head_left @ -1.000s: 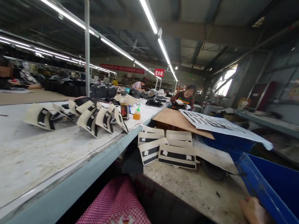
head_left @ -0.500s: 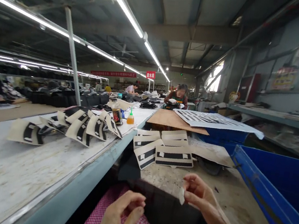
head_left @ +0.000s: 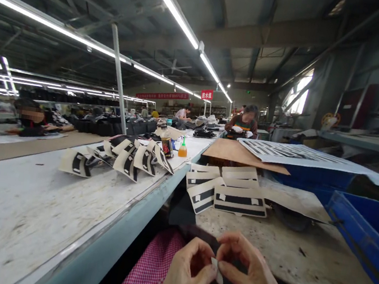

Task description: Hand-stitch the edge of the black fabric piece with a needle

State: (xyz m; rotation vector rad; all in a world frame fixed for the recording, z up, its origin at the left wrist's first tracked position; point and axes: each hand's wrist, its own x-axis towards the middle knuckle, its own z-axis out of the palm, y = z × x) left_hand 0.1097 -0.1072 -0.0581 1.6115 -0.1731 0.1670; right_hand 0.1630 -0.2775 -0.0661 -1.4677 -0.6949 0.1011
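Observation:
A small white piece [head_left: 218, 275], perhaps tape or fabric, is pinched between my two hands above my lap. My left hand [head_left: 189, 272] is closed, with thumb and forefinger on the piece's left side. From the right, my right hand [head_left: 248, 269] grips it with thumb and fingertips. Beyond the hands, several cream panels [head_left: 239, 209] with black strips and small white tabs lie overlapping on the lower stained board [head_left: 278, 238]. More curved panels [head_left: 126, 166] of that kind stand in a cluster on the long white table.
The long white table [head_left: 23, 202] runs along my left. An orange bottle [head_left: 183, 150] with a green tip stands by a dark can [head_left: 166, 147]. At right is a blue bin [head_left: 361, 234]; behind the panels, a brown board [head_left: 244, 154]. Co-workers sit at the far end and left.
My left hand has come up and right to meet my right hand, and now also holds the white piece. The view has turned slightly left.

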